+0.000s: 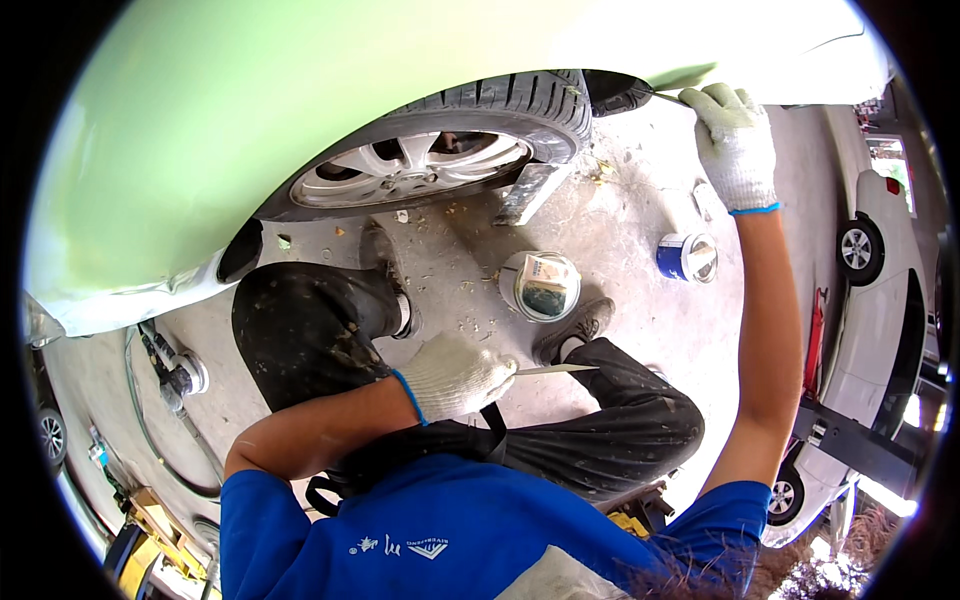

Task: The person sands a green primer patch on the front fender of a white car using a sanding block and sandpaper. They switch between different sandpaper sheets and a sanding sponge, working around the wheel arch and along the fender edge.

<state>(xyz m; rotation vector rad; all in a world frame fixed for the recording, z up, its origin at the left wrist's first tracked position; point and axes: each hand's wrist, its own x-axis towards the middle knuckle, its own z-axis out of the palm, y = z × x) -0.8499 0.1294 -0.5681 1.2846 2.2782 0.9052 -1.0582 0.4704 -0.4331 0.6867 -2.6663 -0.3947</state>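
My left hand (460,378), in a white knitted glove with a blue cuff, is closed above my lap. From its fingers a thin, pale scraper (556,369) juts to the right, seen nearly edge-on. My right hand (733,140), gloved alike, reaches far forward to the lower edge of the pale green car body panel (230,130), just right of the wheel arch. Its fingers are bent together around a thin, dark-edged piece whose kind I cannot make out. Left of that hand are the tyre (500,100) and the silver wheel rim (415,165).
A round can (512,290) with a sponge-like block on top stands between my feet. Farther right is a blue and white can (672,256). A sander (185,376) with a hose lies at left. A white car (870,340) and a lift arm (855,440) stand at right.
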